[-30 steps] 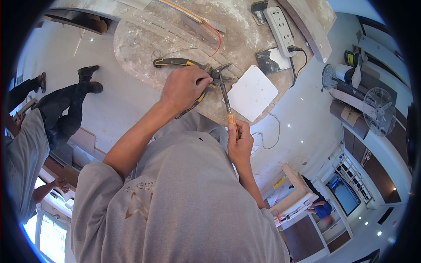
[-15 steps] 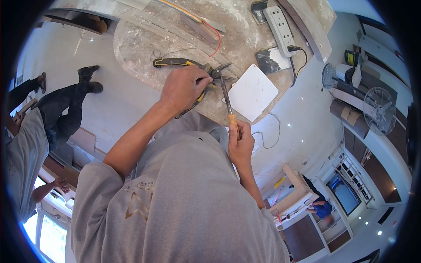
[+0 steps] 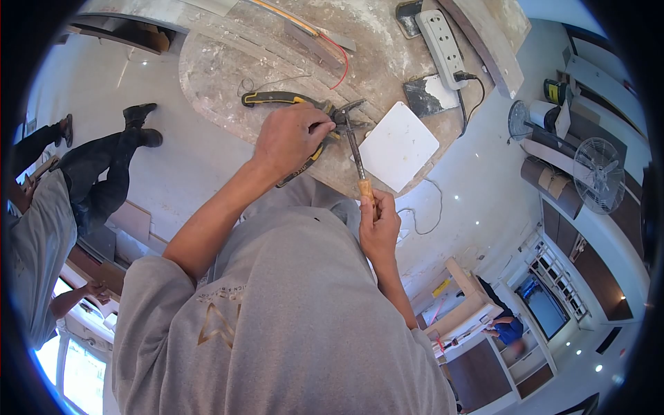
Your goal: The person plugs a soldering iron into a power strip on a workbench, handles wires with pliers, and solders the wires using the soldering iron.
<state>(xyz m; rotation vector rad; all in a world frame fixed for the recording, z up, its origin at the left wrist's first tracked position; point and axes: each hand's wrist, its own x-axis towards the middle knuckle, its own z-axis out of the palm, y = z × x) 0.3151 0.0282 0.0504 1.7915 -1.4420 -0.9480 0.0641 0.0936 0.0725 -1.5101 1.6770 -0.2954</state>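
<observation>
My right hand (image 3: 380, 225) is wrapped around the wooden handle of a soldering iron (image 3: 357, 153). Its metal shaft points up and away, with the tip at the jaws of the pliers. Black-and-yellow pliers (image 3: 277, 97) lie on the worn table (image 3: 228, 76), partly covered by my left hand (image 3: 287, 138). That hand's fingers are pinched together close to the plier jaws; whatever sits between them is hidden. Just right of the iron, a white square plate (image 3: 400, 146) lies near the table edge.
A white power strip (image 3: 443, 52) with a black plug and cord lies at the table's right side, beside a dark plaster-stained block (image 3: 432, 95). A red wire (image 3: 344, 61) lies at the back. One person (image 3: 104, 166) is at the left; fans (image 3: 599, 176) stand at the right.
</observation>
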